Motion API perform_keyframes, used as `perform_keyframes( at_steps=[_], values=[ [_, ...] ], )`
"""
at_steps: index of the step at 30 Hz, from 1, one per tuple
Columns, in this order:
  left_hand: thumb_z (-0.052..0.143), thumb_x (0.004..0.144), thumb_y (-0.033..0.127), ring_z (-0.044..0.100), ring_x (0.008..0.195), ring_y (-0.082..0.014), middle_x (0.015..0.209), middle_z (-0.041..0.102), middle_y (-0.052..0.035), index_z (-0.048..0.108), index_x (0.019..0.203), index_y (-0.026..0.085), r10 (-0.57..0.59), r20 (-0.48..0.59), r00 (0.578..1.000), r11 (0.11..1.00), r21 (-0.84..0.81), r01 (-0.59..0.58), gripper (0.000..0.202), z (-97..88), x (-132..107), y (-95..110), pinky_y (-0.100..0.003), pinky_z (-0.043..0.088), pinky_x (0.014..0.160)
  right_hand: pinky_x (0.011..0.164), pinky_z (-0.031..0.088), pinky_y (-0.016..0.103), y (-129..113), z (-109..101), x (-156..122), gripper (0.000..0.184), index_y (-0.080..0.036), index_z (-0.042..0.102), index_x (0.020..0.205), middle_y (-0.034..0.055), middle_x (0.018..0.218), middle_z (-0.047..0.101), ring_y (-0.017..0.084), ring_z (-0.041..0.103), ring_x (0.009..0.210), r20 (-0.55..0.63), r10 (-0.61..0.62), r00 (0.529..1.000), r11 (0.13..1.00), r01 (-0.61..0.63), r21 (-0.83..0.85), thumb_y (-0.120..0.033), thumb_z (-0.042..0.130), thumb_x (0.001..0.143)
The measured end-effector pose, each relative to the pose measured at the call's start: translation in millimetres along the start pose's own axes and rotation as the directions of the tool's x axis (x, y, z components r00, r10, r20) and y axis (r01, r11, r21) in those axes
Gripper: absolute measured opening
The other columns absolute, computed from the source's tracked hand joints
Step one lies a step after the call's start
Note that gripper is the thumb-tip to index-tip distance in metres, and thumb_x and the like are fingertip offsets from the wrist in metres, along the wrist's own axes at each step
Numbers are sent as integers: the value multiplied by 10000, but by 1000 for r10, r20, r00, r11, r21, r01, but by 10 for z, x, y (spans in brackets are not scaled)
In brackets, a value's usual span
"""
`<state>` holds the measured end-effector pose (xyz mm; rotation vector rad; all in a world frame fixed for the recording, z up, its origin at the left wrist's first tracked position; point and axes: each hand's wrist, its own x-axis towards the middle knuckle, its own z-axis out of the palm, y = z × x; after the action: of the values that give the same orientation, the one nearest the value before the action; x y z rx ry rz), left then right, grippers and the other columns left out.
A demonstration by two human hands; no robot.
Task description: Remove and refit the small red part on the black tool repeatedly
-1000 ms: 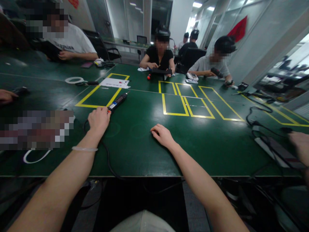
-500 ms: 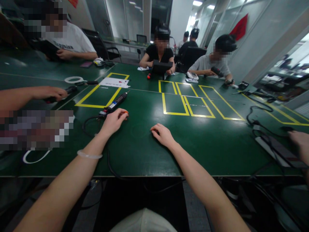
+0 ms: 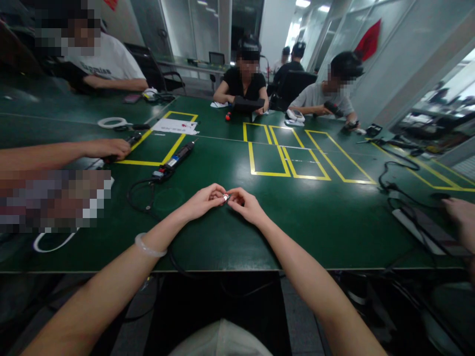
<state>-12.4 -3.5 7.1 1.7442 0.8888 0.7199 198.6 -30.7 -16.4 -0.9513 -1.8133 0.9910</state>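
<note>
My left hand [image 3: 203, 200] and my right hand [image 3: 248, 204] meet over the green table [image 3: 230, 237] just in front of me. Their fingertips pinch a tiny pale part [image 3: 225, 197] between them; I cannot make out what it is. A black corded tool with a blue label [image 3: 175, 160] lies on the table to the left of my hands, its cable looping back toward the table edge. A clear bangle [image 3: 147, 247] sits on my left wrist.
Yellow tape rectangles [image 3: 285, 158] mark the table ahead. Another person's arm and hand [image 3: 107, 147] reach in from the left over a dark tool. Several people sit at the far side. Cables and a power strip [image 3: 415, 217] lie at the right, beside another hand [image 3: 460, 212].
My left hand let go of the corded tool, swept right and joined my right hand on a small part. The neighbour's arm at the left stretched further across the table.
</note>
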Motion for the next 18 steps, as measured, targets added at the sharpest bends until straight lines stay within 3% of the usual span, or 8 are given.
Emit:
perform_keyframes(
  at_steps=[4, 9, 14, 18],
  values=[
    [663, 856, 413, 656, 907, -193, 984, 672, -73, 581, 1099, 173, 30, -2, 1000, 998, 64, -30, 351, 26, -11, 7, -332, 509, 813, 670, 447, 243, 28, 10, 10, 269, -184, 611, 1100, 2, 876, 647, 110, 557, 711, -15, 1, 1000, 999, -1, 38, -327, 639, 874],
    [609, 891, 374, 636, 863, -187, 973, 665, -62, 632, 1115, 200, 107, -10, 994, 954, 283, -100, 284, 25, -29, 51, -310, 504, 759, 688, 477, 250, 92, 20, 32, 225, -186, 598, 1001, 15, 883, 663, 123, 599, 747, -46, 86, 995, 993, -82, 87, -356, 649, 863],
    [557, 918, 290, 626, 939, -203, 1049, 655, -64, 602, 1185, 221, 243, -1, 970, 830, 517, -208, 279, 29, -61, 91, -339, 496, 847, 673, 495, 255, 141, 30, 44, 251, -189, 598, 989, 7, 845, 657, 121, 604, 707, -56, 129, 990, 977, -117, 178, -393, 664, 858],
    [526, 935, 290, 612, 1010, -238, 1085, 662, -80, 582, 1166, 220, 266, 40, 963, 721, 655, -227, 248, 72, -98, 136, -367, 473, 884, 670, 494, 257, 132, 28, 38, 230, -193, 606, 978, 1, 836, 658, 120, 602, 694, -35, 122, 992, 979, -115, 167, -395, 644, 874]
  ],
)
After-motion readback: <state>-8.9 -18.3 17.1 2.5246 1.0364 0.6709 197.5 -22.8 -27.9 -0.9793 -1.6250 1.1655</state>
